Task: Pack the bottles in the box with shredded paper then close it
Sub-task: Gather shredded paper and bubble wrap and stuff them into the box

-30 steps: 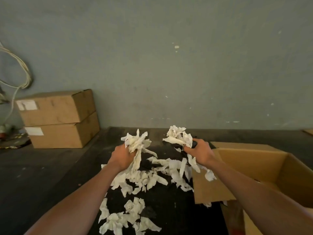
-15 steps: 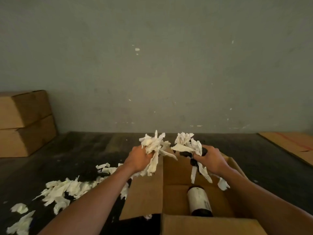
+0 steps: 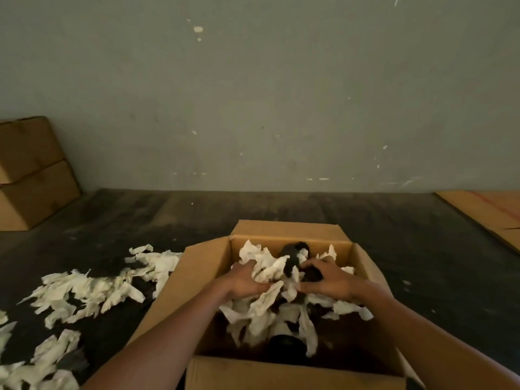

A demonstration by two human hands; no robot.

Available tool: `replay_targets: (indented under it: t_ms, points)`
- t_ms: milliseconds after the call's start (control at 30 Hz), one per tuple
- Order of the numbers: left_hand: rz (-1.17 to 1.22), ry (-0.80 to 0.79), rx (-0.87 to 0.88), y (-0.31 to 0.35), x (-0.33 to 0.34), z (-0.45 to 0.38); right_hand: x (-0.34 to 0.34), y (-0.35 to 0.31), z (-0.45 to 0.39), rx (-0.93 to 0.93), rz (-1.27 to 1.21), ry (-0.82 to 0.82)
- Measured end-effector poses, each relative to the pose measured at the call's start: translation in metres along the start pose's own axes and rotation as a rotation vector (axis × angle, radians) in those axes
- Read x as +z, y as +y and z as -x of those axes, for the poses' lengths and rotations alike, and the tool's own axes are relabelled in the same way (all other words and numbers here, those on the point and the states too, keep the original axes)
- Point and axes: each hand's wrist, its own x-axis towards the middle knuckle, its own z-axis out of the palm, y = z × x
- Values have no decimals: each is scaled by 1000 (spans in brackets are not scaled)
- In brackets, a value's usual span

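pressing shredded paper (image 3: 268,301) over bottle (image 3: 285,340) in box (image 3: 289,230), both hands

Pale grey-green wall (image 3: 253,94) marked with small chips and scuffs, dark worn floor (image 3: 281,206) met at its base, two closed cardboard boxes (image 3: 28,175) stacked at far left, flat cardboard sheet (image 3: 486,212) laid at right, dim light

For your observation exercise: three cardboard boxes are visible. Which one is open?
The box under both hands, flaps spread, with shredded paper inside. The two stacked boxes by the wall are shut.
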Motion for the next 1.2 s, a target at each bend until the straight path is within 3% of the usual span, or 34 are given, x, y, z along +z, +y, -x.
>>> replay_targets:
  t_ms: [200, 333, 467, 667, 800, 933, 1033, 1200]
  points:
    - [56, -329, -172, 17, -6, 6, -7, -2, -3, -60, -90, -31]
    - [12, -362, -250, 6, 4, 4, -9, -6, -3, -47, -3, -61]
    - [-101, -365, -118, -5, 31, 4, 20, 17, -18, 21, 265, -74]
    - [-353, -633, -181, -21, 63, 10, 66, 51, -19, 188, 533, -432]
    - [-356, -514, -172, -25, 47, -5, 39, 38, -20, 119, 342, -188]
    - [-269, -216, 30, -8, 22, -17, 16, 21, -27, 83, 68, 66]
    - [-176, -16, 22, -13, 20, -31, 18, 21, -38, 95, 23, 140]
    - [-125, -228, -57, -39, 40, -56, 55, 17, -58, -128, 213, -29]
